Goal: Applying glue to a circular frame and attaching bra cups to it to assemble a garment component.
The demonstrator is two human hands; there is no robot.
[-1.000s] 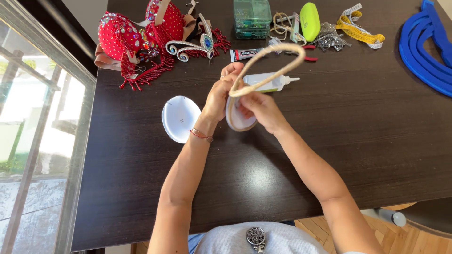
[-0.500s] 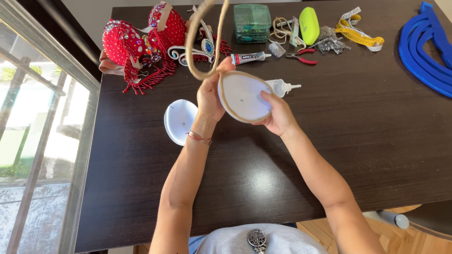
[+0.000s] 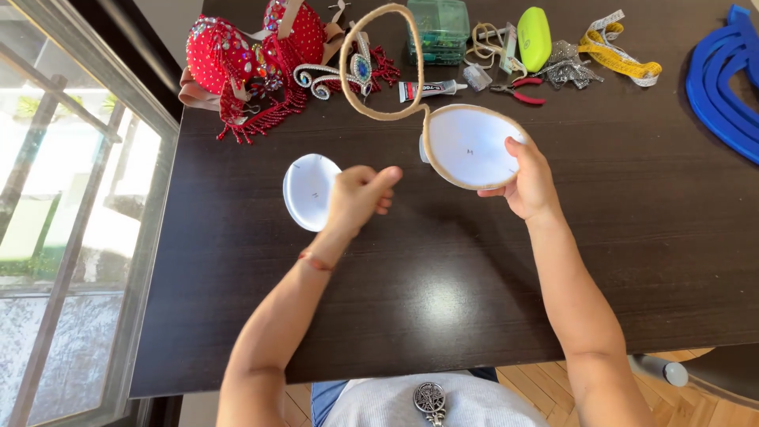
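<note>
Your right hand (image 3: 528,186) holds the white oval cup (image 3: 468,146) by its right edge, thumb over the front and fingers curled behind, so the cup is lifted above the dark table (image 3: 490,300) with its pale face turned toward you. A tan cord-wrapped frame (image 3: 371,63) runs round the cup's rim and continues up and left into an empty loop that stands over the far side of the table. Your left hand (image 3: 360,198) is closed into a loose fist, thumb pointing toward the cup; you cannot tell whether it pinches anything. It is apart from the cup in your right hand and just beside a second white cup (image 3: 308,191) lying flat on the table. Beyond the loop lie a red beaded bra (image 3: 245,59), a glue tube (image 3: 431,89), red-handled pliers (image 3: 518,92), a green plastic box (image 3: 439,28), a lime-green case (image 3: 534,38) and a yellow tape measure (image 3: 621,59). Blue curved pieces (image 3: 723,87) sit at the far right.
</note>
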